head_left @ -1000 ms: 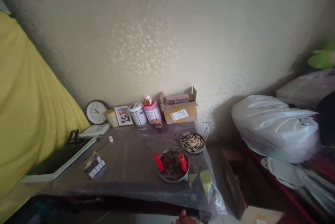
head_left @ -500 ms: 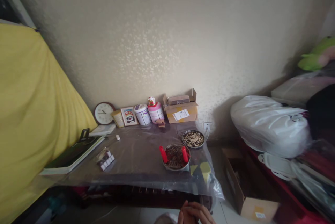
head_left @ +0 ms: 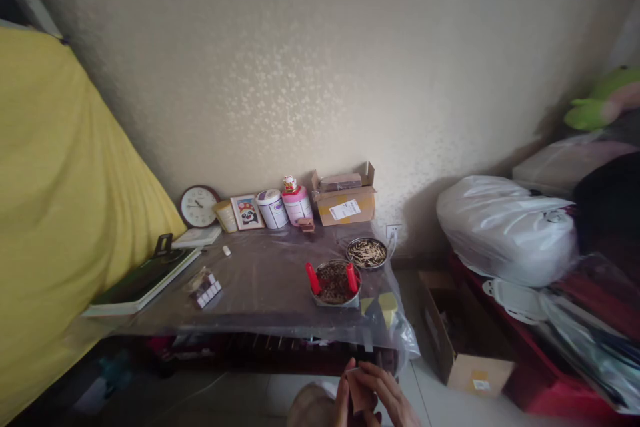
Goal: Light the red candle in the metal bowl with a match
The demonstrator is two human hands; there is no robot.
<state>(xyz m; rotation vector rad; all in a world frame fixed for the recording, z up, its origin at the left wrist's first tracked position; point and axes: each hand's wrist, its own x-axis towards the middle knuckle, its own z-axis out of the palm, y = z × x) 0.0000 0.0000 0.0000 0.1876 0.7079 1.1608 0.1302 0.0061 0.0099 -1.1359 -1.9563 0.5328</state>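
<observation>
a: both hands sit at the very bottom edge, in front of the table. the right hand (head_left: 387, 390) has its fingers curled round a small brown block (head_left: 359, 388), and the left hand (head_left: 344, 395) presses against the block's other side, thumb up. so both are closed on the one thing, held low and clear of the tabletop.

b: can you tell what the block is?

a: not for sure, it's small and half covered by fingers. a little box or card, i'd guess.

b: what might go wrong here?

a: the grip is fingertip only and partly out of view, so i'd judge a slip could drop the block onto the floor below. also the table (head_left: 260, 294) is wrapped in loose clear plastic sheet (head_left: 400, 340) that hangs off the near corner, close to the hands. a snagged finger could drag it.

b: and then?

a: the metal dish with red candles (head_left: 335, 282) stands near that edge, with the dish of pale sticks (head_left: 367, 252) just behind it. a tug on the sheet could slide or tip them, in my view.
</observation>
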